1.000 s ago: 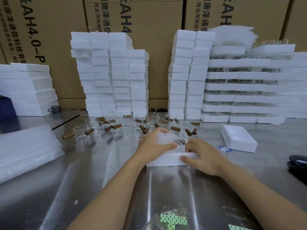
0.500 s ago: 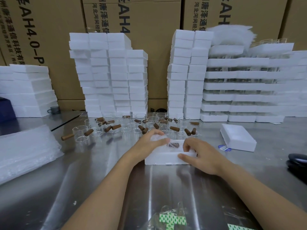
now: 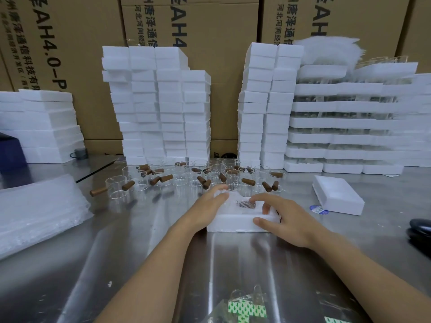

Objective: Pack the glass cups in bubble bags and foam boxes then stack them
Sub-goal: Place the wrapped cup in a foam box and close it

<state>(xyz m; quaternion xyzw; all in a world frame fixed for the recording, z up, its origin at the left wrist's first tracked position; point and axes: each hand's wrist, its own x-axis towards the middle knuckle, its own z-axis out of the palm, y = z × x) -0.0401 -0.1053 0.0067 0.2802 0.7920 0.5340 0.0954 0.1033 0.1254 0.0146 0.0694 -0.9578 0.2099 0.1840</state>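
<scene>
Big brown cardboard boxes (image 3: 70,54) stand behind the shiny metal tabletop (image 3: 140,264). A small grey mug (image 3: 80,153) sits far left. A blue sticker (image 3: 318,209) lies on the right.

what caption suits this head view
Left hand presses a bagged glass cup into the foam box the right hand grips.

Bright overhead light is streaking in glare across the metal table (image 3: 70,264); the foam stacks (image 3: 158,108) are washing out, and the edges are bowing outward

both forearms reach forward; left grip (image 3: 206,209) flat, fingers straight; right grip (image 3: 286,217) curled, pinching.
</scene>
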